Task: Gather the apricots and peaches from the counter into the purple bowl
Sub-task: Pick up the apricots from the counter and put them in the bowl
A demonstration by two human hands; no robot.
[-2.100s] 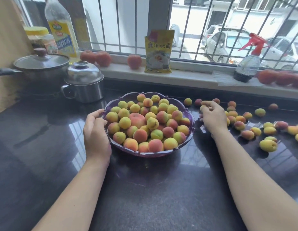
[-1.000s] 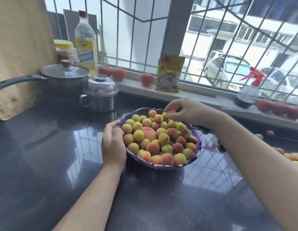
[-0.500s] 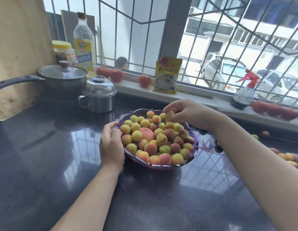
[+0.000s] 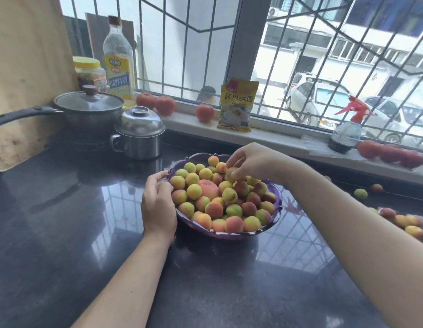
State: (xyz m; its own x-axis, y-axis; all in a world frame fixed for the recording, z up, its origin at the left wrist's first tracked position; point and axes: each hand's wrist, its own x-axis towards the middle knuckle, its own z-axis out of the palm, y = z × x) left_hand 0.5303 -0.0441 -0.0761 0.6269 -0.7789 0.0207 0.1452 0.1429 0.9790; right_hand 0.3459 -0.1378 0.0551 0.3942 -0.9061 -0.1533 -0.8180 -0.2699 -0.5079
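Lying right of the purple bowl, loose apricots sit nearest the right hand, which pinches one apricot; the left hand grips the rim.

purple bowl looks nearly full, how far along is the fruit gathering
Mostly done: the purple bowl is heaped with apricots and one large peach. In hand: the right hand pinches an apricot just over the pile, while the left hand holds the bowl's near rim. Left: loose fruit on the counter at far right, including a green apricot and a cluster by the forearm.
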